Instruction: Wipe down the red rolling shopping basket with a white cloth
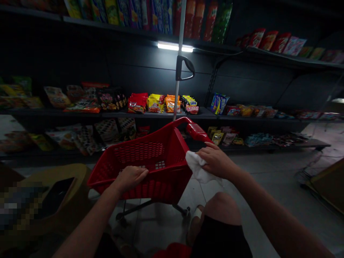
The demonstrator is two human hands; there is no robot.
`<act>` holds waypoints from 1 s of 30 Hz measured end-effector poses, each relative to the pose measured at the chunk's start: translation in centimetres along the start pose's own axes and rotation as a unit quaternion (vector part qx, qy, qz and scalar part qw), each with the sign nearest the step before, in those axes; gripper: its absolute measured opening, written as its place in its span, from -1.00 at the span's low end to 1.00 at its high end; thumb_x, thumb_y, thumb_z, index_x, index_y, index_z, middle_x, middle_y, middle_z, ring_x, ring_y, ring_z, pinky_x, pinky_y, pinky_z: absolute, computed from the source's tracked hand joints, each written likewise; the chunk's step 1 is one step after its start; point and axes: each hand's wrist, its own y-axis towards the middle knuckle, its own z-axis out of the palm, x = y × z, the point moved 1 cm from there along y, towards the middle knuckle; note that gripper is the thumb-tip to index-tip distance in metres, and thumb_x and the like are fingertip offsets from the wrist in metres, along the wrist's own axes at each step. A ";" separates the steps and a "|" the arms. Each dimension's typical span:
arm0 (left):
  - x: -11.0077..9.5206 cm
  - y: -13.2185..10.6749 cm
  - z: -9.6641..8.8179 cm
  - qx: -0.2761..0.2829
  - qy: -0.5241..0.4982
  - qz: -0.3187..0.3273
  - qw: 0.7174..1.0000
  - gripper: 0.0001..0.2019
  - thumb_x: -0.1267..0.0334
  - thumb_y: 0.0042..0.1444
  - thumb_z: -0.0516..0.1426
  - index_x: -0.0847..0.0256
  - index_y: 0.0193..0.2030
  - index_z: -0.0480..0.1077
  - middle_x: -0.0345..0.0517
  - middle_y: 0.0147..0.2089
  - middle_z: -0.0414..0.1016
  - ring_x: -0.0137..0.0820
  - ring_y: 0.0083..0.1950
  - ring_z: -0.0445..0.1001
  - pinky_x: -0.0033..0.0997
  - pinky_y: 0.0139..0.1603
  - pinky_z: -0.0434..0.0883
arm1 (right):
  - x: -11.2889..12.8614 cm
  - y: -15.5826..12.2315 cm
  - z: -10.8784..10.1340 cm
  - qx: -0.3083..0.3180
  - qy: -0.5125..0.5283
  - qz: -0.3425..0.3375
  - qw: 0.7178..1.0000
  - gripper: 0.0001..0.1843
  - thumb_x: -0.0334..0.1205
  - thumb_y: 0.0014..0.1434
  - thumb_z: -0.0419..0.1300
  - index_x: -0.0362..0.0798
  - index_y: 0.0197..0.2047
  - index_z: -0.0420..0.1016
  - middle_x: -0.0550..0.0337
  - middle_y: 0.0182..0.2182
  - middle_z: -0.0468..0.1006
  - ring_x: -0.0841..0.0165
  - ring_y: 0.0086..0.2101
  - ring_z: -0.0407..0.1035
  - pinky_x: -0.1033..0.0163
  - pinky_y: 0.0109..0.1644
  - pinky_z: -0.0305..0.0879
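Observation:
A red plastic shopping cart (158, 184) on dark wheeled legs stands right in front of me, its basket toward the left and its handle (198, 132) toward the right. My left hand (131, 178) is curled over the near rim of the basket. In my right hand (215, 159) is a white cloth (200, 167), which hangs down beside the handle end of the cart. The fingers of that hand lie near the lower end of the red handle. Whether the cloth presses on the cart there I cannot tell.
Dark shelves (153, 115) with several rows of snack bags (156, 104) run behind the cart. A light pole (180, 39) with a black loop rises behind the handle. At the left, a yellowish round stool or table (77, 173) carries a dark flat object (57, 193). A box (329, 182) stands at right.

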 end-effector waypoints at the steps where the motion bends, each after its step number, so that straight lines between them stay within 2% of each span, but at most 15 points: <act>1: 0.4 0.0 0.0 -0.003 0.001 0.007 1.000 -0.50 0.07 0.38 -0.22 0.14 -0.43 0.38 -0.17 -0.41 0.52 -0.39 -0.37 0.48 -0.41 -0.33 0.15 | -0.6 -0.6 -0.4 -0.013 0.010 0.014 1.000 -0.63 -0.39 0.13 0.14 -0.04 0.02 0.46 0.08 -0.11 0.54 0.24 -0.05 0.38 0.01 0.30 0.07; 4: 1.6 0.0 0.0 -0.006 0.032 -0.001 0.999 -0.53 0.09 0.38 -0.20 0.15 -0.39 0.41 -0.13 -0.39 0.54 -0.38 -0.37 0.48 -0.42 -0.32 0.19 | -0.2 -1.2 -0.3 -0.063 0.010 0.056 0.996 -0.66 -0.38 0.13 0.14 -0.10 0.00 0.47 0.02 -0.08 0.53 0.18 -0.02 0.35 0.04 0.21 0.18; 7: 1.3 0.6 -0.4 -0.019 0.068 -0.052 0.996 -0.66 0.18 0.33 -0.12 0.14 -0.23 0.46 -0.03 -0.25 0.59 -0.32 -0.28 0.51 -0.41 -0.32 0.24 | 3.2 -0.7 0.4 -0.078 -0.021 0.093 0.992 -0.68 -0.34 0.14 0.19 -0.08 0.00 0.48 0.01 -0.11 0.54 0.14 -0.06 0.35 0.04 0.12 0.22; 10: -2.1 1.7 -1.5 -0.071 0.000 -0.094 0.993 -0.64 0.18 0.34 -0.15 0.12 -0.15 0.46 -0.04 -0.13 0.60 -0.33 -0.22 0.51 -0.40 -0.27 0.27 | 7.4 0.0 0.2 -0.062 -0.030 0.076 0.995 -0.63 -0.30 0.15 0.23 -0.02 0.05 0.45 0.04 -0.11 0.54 0.16 -0.11 0.37 0.07 0.03 0.24; 13: -6.2 2.5 -2.4 -0.103 -0.160 -0.094 0.977 -0.47 0.08 0.38 -0.28 0.12 -0.30 0.48 -0.11 -0.24 0.60 -0.34 -0.22 0.51 -0.40 -0.24 0.26 | 10.3 0.6 -0.7 -0.036 0.013 -0.004 0.999 -0.54 -0.26 0.15 0.25 0.02 0.14 0.38 0.06 -0.07 0.53 0.18 -0.12 0.39 0.11 -0.04 0.26; 15: -7.5 2.4 -2.6 -0.096 -0.217 -0.101 0.966 -0.40 0.04 0.37 -0.30 0.14 -0.45 0.44 -0.12 -0.38 0.56 -0.35 -0.31 0.48 -0.40 -0.29 0.22 | 10.6 1.2 -1.4 -0.027 0.084 -0.081 0.993 -0.58 -0.23 0.18 0.24 0.00 0.11 0.38 0.07 -0.05 0.53 0.22 -0.11 0.39 0.16 -0.06 0.27; 17: -7.3 1.8 -2.8 -0.104 -0.231 -0.084 0.964 -0.42 0.03 0.35 -0.28 0.16 -0.52 0.37 -0.12 -0.46 0.49 -0.36 -0.38 0.43 -0.40 -0.32 0.20 | 9.3 2.1 -1.9 -0.031 0.165 -0.149 0.974 -0.70 -0.24 0.21 0.20 -0.03 0.03 0.42 0.08 -0.07 0.54 0.26 -0.10 0.39 0.19 -0.01 0.26; 19: -6.4 1.2 -2.9 -0.108 -0.226 -0.060 0.966 -0.47 0.03 0.33 -0.26 0.16 -0.54 0.31 -0.13 -0.50 0.43 -0.37 -0.42 0.38 -0.40 -0.34 0.19 | 6.2 3.3 -1.8 -0.051 0.208 -0.165 0.963 -0.79 -0.29 0.21 0.18 -0.06 -0.06 0.44 0.08 -0.12 0.55 0.28 -0.09 0.38 0.18 0.05 0.24; 20: -5.9 1.0 -2.9 -0.106 -0.225 -0.050 0.967 -0.48 0.03 0.31 -0.25 0.15 -0.55 0.28 -0.14 -0.51 0.41 -0.37 -0.43 0.36 -0.40 -0.34 0.19 | 4.1 4.0 -1.5 -0.070 0.209 -0.144 0.965 -0.82 -0.31 0.20 0.18 -0.07 -0.10 0.45 0.06 -0.15 0.54 0.27 -0.09 0.37 0.16 0.06 0.23; 22: -5.2 0.6 -3.0 -0.101 -0.230 -0.034 0.967 -0.50 0.04 0.30 -0.25 0.15 -0.57 0.24 -0.15 -0.53 0.37 -0.38 -0.44 0.33 -0.40 -0.34 0.20 | -0.8 5.4 -0.5 -0.115 0.176 -0.049 0.976 -0.86 -0.35 0.18 0.17 -0.10 -0.17 0.46 0.01 -0.17 0.53 0.23 -0.09 0.35 0.15 0.05 0.23; 25: -4.9 0.7 -3.0 -0.107 -0.240 -0.027 0.964 -0.51 0.05 0.30 -0.26 0.15 -0.56 0.23 -0.17 -0.54 0.35 -0.38 -0.44 0.31 -0.40 -0.32 0.21 | -7.1 7.1 1.1 -0.101 0.097 0.117 0.983 -0.83 -0.43 0.17 0.10 -0.16 -0.16 0.46 -0.05 -0.18 0.52 0.23 -0.12 0.35 0.20 -0.01 0.24; 27: -5.0 0.9 -2.9 -0.111 -0.241 -0.034 0.964 -0.50 0.05 0.30 -0.26 0.15 -0.56 0.24 -0.17 -0.53 0.36 -0.39 -0.44 0.31 -0.39 -0.31 0.21 | -9.3 7.9 1.3 -0.061 0.029 0.182 0.981 -0.79 -0.46 0.16 0.07 -0.18 -0.14 0.45 -0.06 -0.16 0.51 0.24 -0.13 0.36 0.24 -0.02 0.23; 30: -5.1 1.2 -2.7 -0.109 -0.236 -0.046 0.964 -0.50 0.04 0.29 -0.26 0.15 -0.57 0.25 -0.17 -0.52 0.36 -0.39 -0.44 0.31 -0.39 -0.29 0.21 | -9.3 9.6 0.2 -0.009 -0.063 0.179 0.982 -0.79 -0.42 0.18 0.10 -0.14 -0.12 0.46 -0.03 -0.16 0.52 0.24 -0.10 0.37 0.27 -0.03 0.21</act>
